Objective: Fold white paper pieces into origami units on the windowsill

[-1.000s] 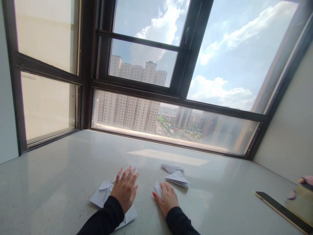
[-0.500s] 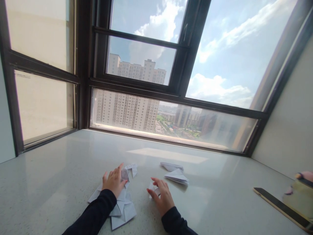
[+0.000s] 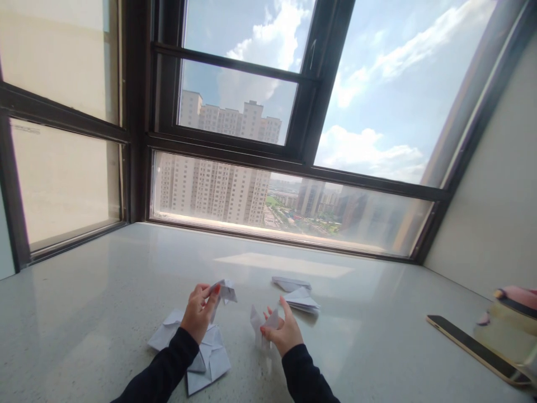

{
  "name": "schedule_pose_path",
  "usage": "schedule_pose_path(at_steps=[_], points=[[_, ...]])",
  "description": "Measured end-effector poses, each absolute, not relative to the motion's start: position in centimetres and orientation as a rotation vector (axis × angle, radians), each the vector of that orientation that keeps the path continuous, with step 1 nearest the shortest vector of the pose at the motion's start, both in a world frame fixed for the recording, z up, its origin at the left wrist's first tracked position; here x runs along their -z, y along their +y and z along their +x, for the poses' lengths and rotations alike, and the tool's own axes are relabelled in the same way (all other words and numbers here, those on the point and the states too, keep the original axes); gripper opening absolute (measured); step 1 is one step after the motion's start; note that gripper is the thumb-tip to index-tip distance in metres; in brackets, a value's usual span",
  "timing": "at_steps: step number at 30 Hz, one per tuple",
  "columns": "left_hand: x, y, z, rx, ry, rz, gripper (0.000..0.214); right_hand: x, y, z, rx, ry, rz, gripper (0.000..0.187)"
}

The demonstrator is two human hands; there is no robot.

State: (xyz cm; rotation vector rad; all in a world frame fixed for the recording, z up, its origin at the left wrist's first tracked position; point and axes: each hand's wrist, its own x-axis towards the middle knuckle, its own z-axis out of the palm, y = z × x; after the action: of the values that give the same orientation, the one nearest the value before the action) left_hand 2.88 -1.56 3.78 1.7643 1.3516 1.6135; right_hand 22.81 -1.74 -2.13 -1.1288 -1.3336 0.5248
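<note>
My left hand (image 3: 197,313) pinches a folded white paper piece (image 3: 227,292) between thumb and fingers, raised a little above the counter. Whether a second piece lies behind it, I cannot tell. My right hand (image 3: 286,331) grips another folded paper (image 3: 257,329), whose pointed flaps stand up; the thumb lies across its near side. Beneath my left wrist spreads a pile of folded papers (image 3: 216,358), partly covered by my sleeve. Beyond my right hand rest a folded paper fan shape (image 3: 301,300) and a flatter folded strip (image 3: 289,284).
The speckled white counter (image 3: 104,313) runs up to a dark-framed window (image 3: 235,151). At the right lies a dark phone-like slab (image 3: 470,347) with a light edge, beside a pale container with a pink top (image 3: 512,319). A wall rises on the right.
My left hand has lifted from the pile, now pinching a folded paper. My right hand has tipped its paper up so the flaps show. The view has shifted slightly.
</note>
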Motion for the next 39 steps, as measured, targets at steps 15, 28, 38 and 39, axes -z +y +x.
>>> schedule_pose_path(at_steps=[15, 28, 38, 39], points=[[-3.1, -2.7, 4.9, -1.415, 0.905, 0.961, 0.033, -1.1, -4.0, 21.1, -0.203, -1.638, -1.452, 0.005], [-0.8, -4.5, 7.6, -1.103, 0.437, 0.854, 0.057, -2.4, -5.4, 18.2, -0.761, -1.124, -0.943, 0.029], [-1.2, -4.6, 7.7, -1.048, 0.352, 0.859, 0.03, -1.0, -4.9, 18.6, -0.713, -1.139, -1.075, 0.029], [-1.4, -4.7, 7.7, -1.042, 0.364, 0.85, 0.028, -1.0, -4.9, 18.6, -0.723, -1.13, -1.067, 0.028]])
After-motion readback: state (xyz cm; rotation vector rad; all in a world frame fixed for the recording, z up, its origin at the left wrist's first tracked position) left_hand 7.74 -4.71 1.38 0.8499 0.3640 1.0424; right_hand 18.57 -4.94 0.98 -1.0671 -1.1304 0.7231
